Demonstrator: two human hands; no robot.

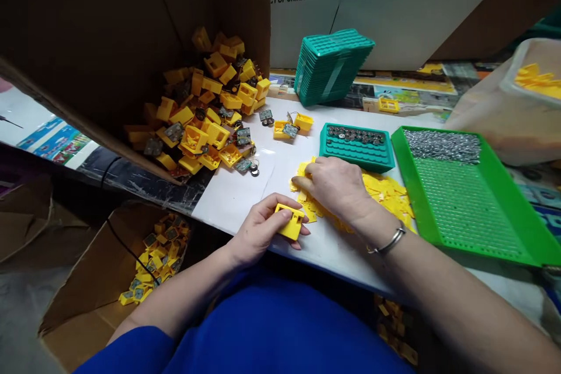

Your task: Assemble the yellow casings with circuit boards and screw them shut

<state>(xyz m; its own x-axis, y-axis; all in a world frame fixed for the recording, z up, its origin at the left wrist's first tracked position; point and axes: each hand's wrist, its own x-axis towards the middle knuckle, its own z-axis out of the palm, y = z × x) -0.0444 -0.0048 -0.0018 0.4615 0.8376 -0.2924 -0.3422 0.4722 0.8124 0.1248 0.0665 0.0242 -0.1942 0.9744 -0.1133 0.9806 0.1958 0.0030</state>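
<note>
My left hand (263, 225) is closed around a small yellow plastic housing (290, 223), thumb on top, near the front edge of the table. The housing has a cut-out at its right side. My right hand (335, 187) reaches down onto a loose pile of thin yellow plastic pieces (390, 193). Its fingers are curled, the tips partly hidden among the pieces, so what they pinch does not show. Just behind that hand stands a teal tray (357, 158) with round dark metal parts in its back rows.
A green tray (473, 204) holds many small metal pins at right. Stacked teal trays (333, 67) stand behind. A tipped cardboard box (109, 58) spills yellow housings (193, 140) with wired boards at left. Below is another carton (83, 304); a plastic tub (508, 99) sits far right.
</note>
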